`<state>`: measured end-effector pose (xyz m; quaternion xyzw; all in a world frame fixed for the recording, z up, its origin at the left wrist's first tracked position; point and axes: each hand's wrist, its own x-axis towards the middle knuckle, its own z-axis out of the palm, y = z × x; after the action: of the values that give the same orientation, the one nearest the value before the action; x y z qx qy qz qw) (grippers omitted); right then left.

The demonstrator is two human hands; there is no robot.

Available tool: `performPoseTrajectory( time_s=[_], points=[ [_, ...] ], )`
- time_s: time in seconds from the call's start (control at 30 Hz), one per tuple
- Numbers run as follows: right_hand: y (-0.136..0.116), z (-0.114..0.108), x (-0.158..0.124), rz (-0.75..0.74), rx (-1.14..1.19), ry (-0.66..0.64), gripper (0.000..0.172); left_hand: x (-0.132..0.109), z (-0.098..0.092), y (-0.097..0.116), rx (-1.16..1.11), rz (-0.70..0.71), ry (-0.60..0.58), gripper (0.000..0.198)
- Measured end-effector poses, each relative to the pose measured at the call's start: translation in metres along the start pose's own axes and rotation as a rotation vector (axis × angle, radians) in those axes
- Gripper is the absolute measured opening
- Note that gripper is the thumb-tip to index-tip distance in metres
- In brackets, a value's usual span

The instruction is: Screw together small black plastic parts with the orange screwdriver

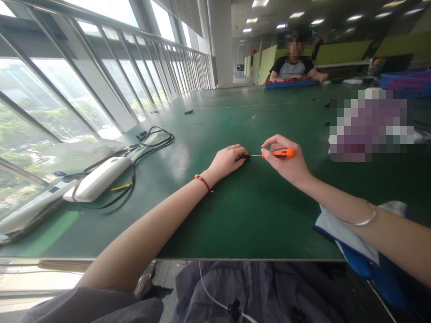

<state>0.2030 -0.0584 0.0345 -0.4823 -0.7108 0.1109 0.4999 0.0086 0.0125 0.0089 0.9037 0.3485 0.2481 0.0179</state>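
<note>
In the middle of the green table (215,224), my right hand (291,163) is closed around a screwdriver (284,153) with an orange and black handle. Its thin metal shaft lies nearly level and points left. The tip meets a small black piece (244,157), too small to make out in detail. My left hand (230,161) rests low on the tabletop, with its fingers closed on that black piece. A red bracelet with gold beads (203,181) circles my left wrist, and a pale bangle (365,217) sits on my right forearm.
A white power strip (101,179) with coiled black cable lies on the left, near the railing (111,40). A blue and white cloth (350,237) lies under my right forearm. At the far end sits a person (292,63) behind a blue tray (289,84). A blue basket (404,83) stands at right.
</note>
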Motion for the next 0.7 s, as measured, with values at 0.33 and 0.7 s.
performPoseTrajectory(
  time_s=[0.33, 0.7],
  points=[
    [0.0039, 0.0013, 0.0010, -0.089, 0.041, 0.062, 0.028, 0.0001, 0.0005, 0.0000, -0.007, -0.001, 0.007, 0.021],
    [-0.0004, -0.0003, 0.0002, 0.037, -0.030, 0.003, 0.013, 0.0003, -0.0002, 0.0002, 0.008, 0.000, -0.003, 0.021]
  ],
)
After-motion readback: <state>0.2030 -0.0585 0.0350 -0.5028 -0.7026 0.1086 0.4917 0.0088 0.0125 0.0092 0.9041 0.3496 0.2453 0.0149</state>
